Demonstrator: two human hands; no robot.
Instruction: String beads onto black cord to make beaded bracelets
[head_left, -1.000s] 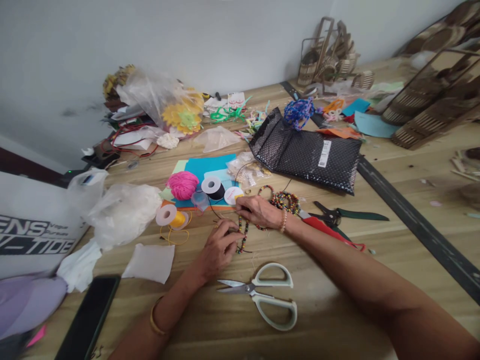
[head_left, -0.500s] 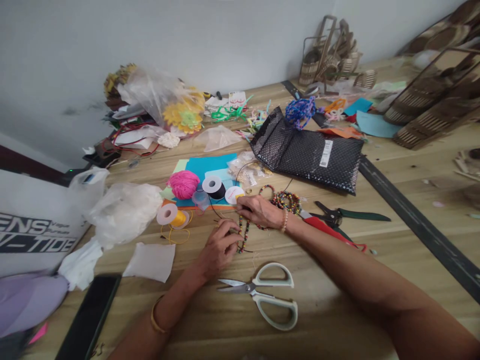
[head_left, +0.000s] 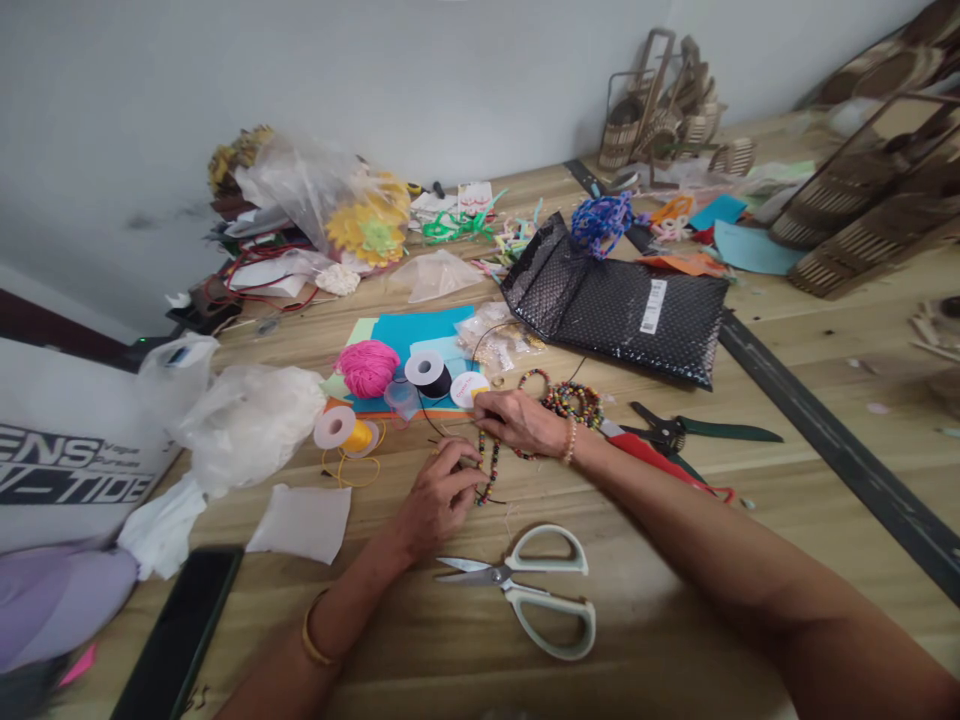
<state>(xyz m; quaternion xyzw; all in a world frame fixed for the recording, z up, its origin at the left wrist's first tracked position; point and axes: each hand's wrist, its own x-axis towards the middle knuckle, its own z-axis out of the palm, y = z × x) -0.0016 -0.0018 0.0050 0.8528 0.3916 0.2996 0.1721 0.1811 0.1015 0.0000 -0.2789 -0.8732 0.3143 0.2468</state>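
My left hand (head_left: 439,495) rests on the wooden table (head_left: 675,620) with fingers curled, pinching one end of a strand of coloured beads (head_left: 489,472). My right hand (head_left: 521,422), just beyond it, is closed on the strand's upper end and on a thin black cord that runs off to the black spool (head_left: 427,374). A heap of multicoloured beaded loops (head_left: 574,400) lies right behind the right wrist. White-handled scissors (head_left: 536,588) lie partly spread on the table just in front of the hands.
Pink yarn ball (head_left: 366,367), white-and-yellow spool (head_left: 341,431), blue paper sheets (head_left: 420,335), black bubble mailer (head_left: 622,310), green-handled pliers (head_left: 697,432), a red-handled tool (head_left: 649,455), white cloth (head_left: 300,522), phone (head_left: 180,635), plastic bags (head_left: 244,420) and woven baskets (head_left: 862,215) surround the spot.
Almost nothing: both hands stay on the bead strand, with only slight finger shifts and a small camera drift.
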